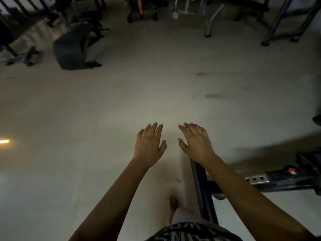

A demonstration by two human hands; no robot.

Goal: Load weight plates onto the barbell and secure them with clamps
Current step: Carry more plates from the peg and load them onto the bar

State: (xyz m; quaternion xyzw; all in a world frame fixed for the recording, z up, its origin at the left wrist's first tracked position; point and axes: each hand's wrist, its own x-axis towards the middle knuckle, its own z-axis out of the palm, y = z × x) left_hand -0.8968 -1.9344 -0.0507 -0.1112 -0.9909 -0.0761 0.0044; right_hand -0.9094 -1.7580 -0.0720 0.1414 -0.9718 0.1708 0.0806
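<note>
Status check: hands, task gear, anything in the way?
Left hand open, empty. Right hand open, empty. No task gear recognisable in view. Black frame beneath right forearm.

The left hand (149, 145) and the right hand (196, 143) are held side by side, apart, over the floor (121, 101) near the middle. A frame (284, 180) is set on the floor at the near right, its bar (201, 188) passing under the right forearm. A block (69, 47) is placed far left, with racks (20, 18) behind it. Machine legs (278, 23) are stood far right.
</note>
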